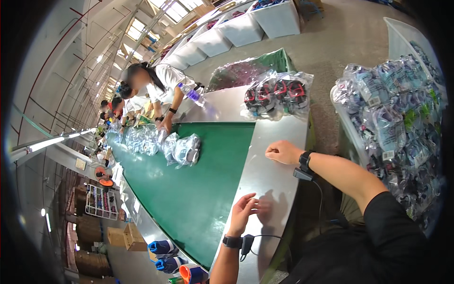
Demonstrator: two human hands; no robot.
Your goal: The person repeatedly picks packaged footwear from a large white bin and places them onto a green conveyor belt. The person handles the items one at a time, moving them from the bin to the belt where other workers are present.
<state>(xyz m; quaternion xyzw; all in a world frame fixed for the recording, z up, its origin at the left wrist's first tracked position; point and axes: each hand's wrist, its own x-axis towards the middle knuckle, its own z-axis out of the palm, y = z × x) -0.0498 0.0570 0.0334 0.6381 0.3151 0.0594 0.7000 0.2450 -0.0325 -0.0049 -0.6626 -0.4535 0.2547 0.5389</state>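
My left hand hovers over the steel ledge at the end of a green conveyor belt, its fingers apart and holding nothing. Further right, my right hand is above the same steel ledge, fingers curled in with nothing seen in them. Both wrists wear black bands with small devices and cables. On the belt beyond, clear plastic bags with pale blue-grey shoes lie in a row. Dark shoes with red trim, also bagged, rest on the ledge's far corner.
A co-worker leans over the belt, hands at the bags; others stand behind. A bottle stands on the far ledge. At right is a heaped bin of bagged shoes. Blue boots and an orange roll sit at lower left.
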